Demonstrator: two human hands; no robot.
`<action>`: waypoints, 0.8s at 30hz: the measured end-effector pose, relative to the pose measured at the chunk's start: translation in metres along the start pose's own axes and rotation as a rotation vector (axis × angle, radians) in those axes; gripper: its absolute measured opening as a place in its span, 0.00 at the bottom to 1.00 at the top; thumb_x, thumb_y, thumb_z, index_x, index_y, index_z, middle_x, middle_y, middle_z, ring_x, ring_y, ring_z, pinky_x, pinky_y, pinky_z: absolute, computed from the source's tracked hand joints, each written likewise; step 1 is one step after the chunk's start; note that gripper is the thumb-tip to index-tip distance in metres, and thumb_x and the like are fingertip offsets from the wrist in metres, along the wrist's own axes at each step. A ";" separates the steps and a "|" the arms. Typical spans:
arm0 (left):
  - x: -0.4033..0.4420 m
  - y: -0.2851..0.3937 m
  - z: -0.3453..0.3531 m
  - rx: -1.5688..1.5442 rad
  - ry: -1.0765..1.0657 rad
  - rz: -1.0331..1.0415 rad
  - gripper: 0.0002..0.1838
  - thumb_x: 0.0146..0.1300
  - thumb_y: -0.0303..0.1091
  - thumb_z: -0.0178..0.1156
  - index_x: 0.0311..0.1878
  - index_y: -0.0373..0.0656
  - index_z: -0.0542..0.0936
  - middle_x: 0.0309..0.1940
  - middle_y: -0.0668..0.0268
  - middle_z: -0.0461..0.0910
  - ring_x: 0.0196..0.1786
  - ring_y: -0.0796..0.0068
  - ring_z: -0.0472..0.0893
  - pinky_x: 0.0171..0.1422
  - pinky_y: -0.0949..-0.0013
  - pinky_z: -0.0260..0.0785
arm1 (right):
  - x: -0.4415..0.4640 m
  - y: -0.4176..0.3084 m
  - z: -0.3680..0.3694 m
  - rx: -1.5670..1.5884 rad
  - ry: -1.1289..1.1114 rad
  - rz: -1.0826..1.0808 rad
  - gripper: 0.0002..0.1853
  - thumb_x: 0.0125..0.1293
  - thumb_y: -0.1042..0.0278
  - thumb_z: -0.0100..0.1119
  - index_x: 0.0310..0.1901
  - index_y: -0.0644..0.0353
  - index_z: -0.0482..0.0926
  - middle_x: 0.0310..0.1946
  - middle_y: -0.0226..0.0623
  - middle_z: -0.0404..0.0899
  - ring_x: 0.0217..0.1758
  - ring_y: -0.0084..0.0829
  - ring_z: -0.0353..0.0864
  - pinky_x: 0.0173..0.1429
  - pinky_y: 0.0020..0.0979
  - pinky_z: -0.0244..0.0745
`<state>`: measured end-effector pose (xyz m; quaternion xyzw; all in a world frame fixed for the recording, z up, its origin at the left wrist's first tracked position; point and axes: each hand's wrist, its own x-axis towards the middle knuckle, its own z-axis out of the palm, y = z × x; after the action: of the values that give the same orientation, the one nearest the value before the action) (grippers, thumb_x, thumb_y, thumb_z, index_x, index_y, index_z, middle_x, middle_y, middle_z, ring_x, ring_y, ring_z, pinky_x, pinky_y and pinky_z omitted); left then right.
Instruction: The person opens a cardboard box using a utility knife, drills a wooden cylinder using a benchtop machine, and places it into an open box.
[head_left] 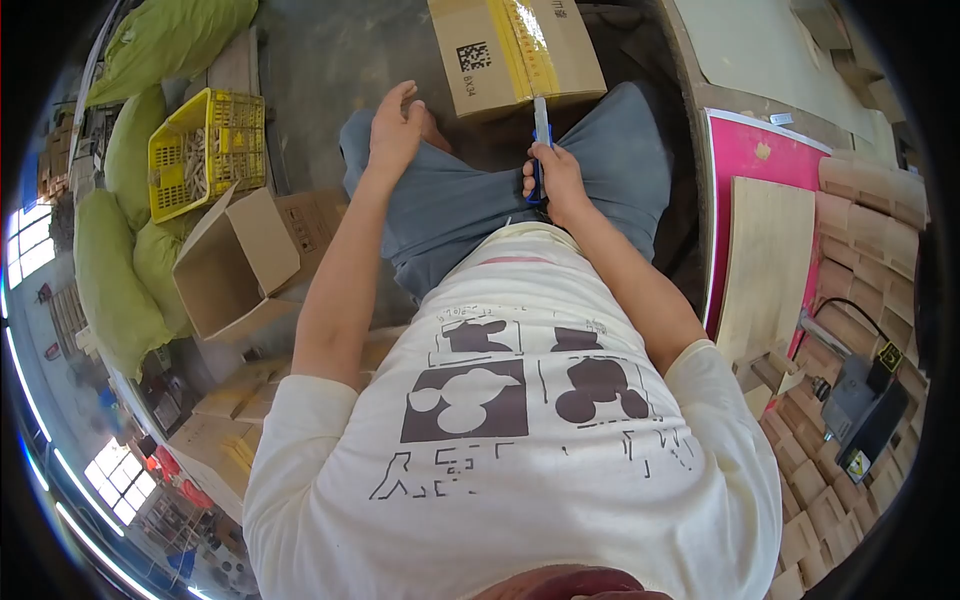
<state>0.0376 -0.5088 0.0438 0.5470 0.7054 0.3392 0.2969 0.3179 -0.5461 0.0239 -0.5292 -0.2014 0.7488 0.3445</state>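
My right hand [560, 182] is wrapped around the blue handle of a utility knife [541, 130]. The knife's metal blade points away from me and reaches the near edge of a closed cardboard box [585, 65], at the end of a strip of yellow tape [520, 50]. Whether the blade touches the tape or stays just over it I cannot tell. My left hand [398, 130] is raised above my left knee, left of the box, with its fingers apart and nothing in it.
To the left are an open cardboard carton [225, 265], a yellow plastic crate [207, 150] of small pale pieces, and green sacks [115, 275]. On the right lie a pink board [765, 150], a wooden panel [765, 260], stacked cardboard pieces [860, 240] and a dark grey device [855, 400].
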 end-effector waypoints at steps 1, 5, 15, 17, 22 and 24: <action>0.002 0.003 0.005 0.013 -0.019 0.019 0.24 0.75 0.36 0.59 0.70 0.38 0.76 0.67 0.54 0.81 0.71 0.56 0.79 0.72 0.58 0.72 | 0.001 -0.001 -0.001 -0.008 -0.007 0.003 0.10 0.77 0.60 0.56 0.46 0.59 0.75 0.27 0.33 0.78 0.21 0.25 0.76 0.27 0.32 0.77; 0.018 0.032 0.026 0.184 -0.074 0.219 0.23 0.74 0.36 0.58 0.69 0.40 0.77 0.64 0.53 0.82 0.71 0.52 0.77 0.74 0.55 0.69 | 0.007 -0.007 -0.003 -0.042 -0.034 0.008 0.10 0.77 0.61 0.56 0.45 0.58 0.75 0.27 0.32 0.77 0.21 0.24 0.75 0.27 0.31 0.76; 0.061 0.064 0.051 0.352 -0.151 0.542 0.19 0.72 0.31 0.55 0.64 0.43 0.82 0.63 0.53 0.82 0.67 0.49 0.78 0.72 0.53 0.71 | -0.001 -0.008 -0.009 -0.064 -0.074 0.044 0.08 0.77 0.62 0.56 0.44 0.58 0.75 0.26 0.31 0.77 0.20 0.23 0.74 0.25 0.31 0.74; 0.061 0.070 0.049 0.386 -0.194 0.553 0.20 0.70 0.28 0.55 0.63 0.43 0.82 0.62 0.54 0.83 0.66 0.50 0.79 0.72 0.52 0.71 | -0.003 -0.006 -0.008 -0.046 -0.045 0.048 0.09 0.77 0.62 0.57 0.44 0.58 0.75 0.25 0.31 0.77 0.20 0.23 0.74 0.25 0.31 0.74; 0.070 0.073 0.056 0.524 -0.264 0.635 0.24 0.65 0.23 0.55 0.64 0.47 0.82 0.62 0.60 0.83 0.69 0.56 0.77 0.73 0.54 0.71 | 0.004 -0.012 -0.001 -0.072 -0.034 0.016 0.09 0.76 0.62 0.57 0.44 0.59 0.75 0.26 0.32 0.77 0.19 0.23 0.73 0.24 0.30 0.74; 0.072 0.073 0.059 0.541 -0.310 0.720 0.24 0.64 0.21 0.55 0.63 0.47 0.83 0.62 0.60 0.83 0.68 0.55 0.77 0.72 0.54 0.72 | 0.002 -0.009 -0.007 -0.092 -0.068 0.017 0.10 0.77 0.61 0.57 0.44 0.59 0.75 0.25 0.32 0.77 0.19 0.23 0.74 0.25 0.31 0.74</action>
<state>0.1099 -0.4174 0.0641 0.8585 0.4815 0.1388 0.1093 0.3267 -0.5383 0.0261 -0.5204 -0.2428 0.7593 0.3062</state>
